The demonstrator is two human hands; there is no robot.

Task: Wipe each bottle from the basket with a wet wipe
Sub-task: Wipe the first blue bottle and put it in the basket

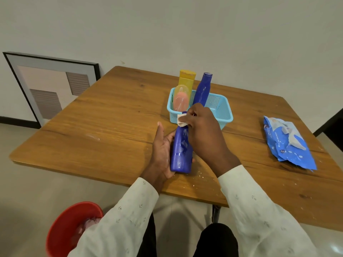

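I am holding one blue bottle just above the near edge of the tabletop, base toward me, neck pointing to 12 o'clock. My left hand cradles the lower body from the 9 o'clock side, thumb extended, fingers under the bottle; its grip supports rather than pinches. My right hand has its grip closed on a wet wipe and presses it against the bottle's neck.

The basket sits at 12 o'clock, just beyond the neck. It contains three bottles: a second blue bottle, a yellow bottle and a pink bottle. I cannot tell whether any of them has been wiped.

Status, as I judge it: one bottle is being wiped, and three may remain. The wipe pack lies at 3 o'clock, well apart. A red bin stands on the floor at 7 o'clock.
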